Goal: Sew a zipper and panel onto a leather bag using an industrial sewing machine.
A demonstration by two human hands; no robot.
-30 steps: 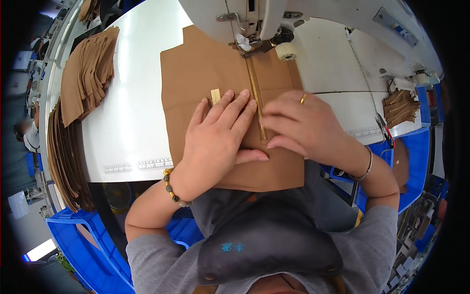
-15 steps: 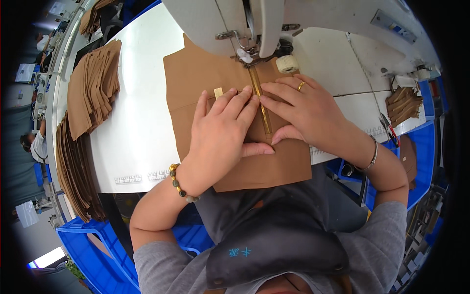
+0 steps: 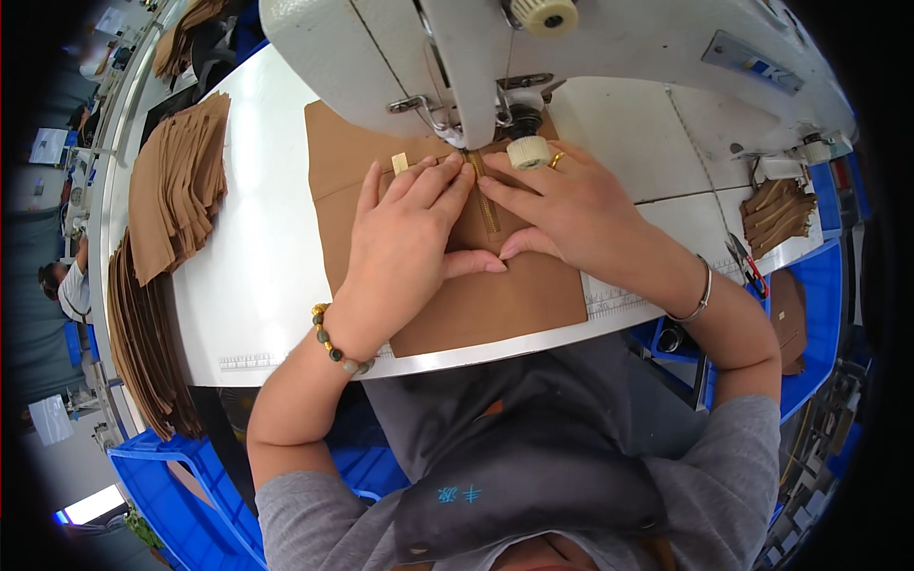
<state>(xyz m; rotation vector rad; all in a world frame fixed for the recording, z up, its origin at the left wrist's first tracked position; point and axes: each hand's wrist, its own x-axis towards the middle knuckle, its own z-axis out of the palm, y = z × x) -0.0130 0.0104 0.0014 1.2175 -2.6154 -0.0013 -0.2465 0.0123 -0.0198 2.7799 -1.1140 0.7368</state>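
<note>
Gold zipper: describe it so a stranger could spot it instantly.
Find the white sewing machine, then the brown panel partly beneath. Between the left hand and right hand lies the gold zipper. Its long, toothed strip sets it apart from the short gold tab further left.

Over on the left, a fanned stack of brown pieces point(image 3: 178, 181) lies on the white tabletop point(image 3: 248, 285), and a second brown stack point(image 3: 143, 333) hangs by its edge, a blue bin point(image 3: 152, 490) below. To the right I see a bundle of small brown pieces point(image 3: 779, 211), red-handled scissors point(image 3: 755, 279) near it, and another blue bin point(image 3: 824, 314) with a flat brown piece point(image 3: 788, 319) inside. Farther off, there's a person in white point(image 3: 74, 290).
</note>
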